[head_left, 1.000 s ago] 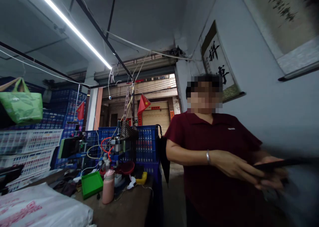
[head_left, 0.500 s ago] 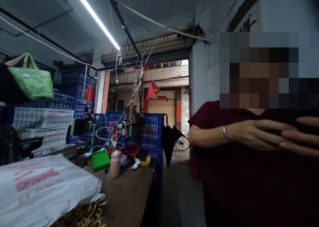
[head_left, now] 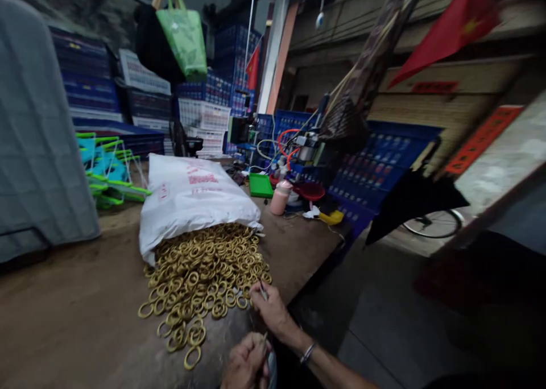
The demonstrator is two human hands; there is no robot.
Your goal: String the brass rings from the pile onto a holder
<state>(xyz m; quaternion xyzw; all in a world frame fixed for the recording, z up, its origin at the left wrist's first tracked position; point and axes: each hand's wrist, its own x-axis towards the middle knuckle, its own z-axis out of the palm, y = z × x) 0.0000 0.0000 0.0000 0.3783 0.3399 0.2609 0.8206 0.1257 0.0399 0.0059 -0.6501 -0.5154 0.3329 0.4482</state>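
A heap of brass rings spills from a white sack onto the brown table. My right hand, a bracelet on its wrist, rests at the heap's right edge. Its fingers are pinched on a thin dark tool that sticks up between them. My left hand is low at the bottom edge, curled into a fist around a thin metal piece. It sits just right of the nearest loose rings.
A pink bottle, a green tray and a machine with red hoses stand at the table's far end. Blue crates line the back. A grey cover rises at left. A black umbrella hangs right of the table's edge.
The view has swung left and down from a person in a dark red shirt to the table. The ring heap and both my hands have come into sight.
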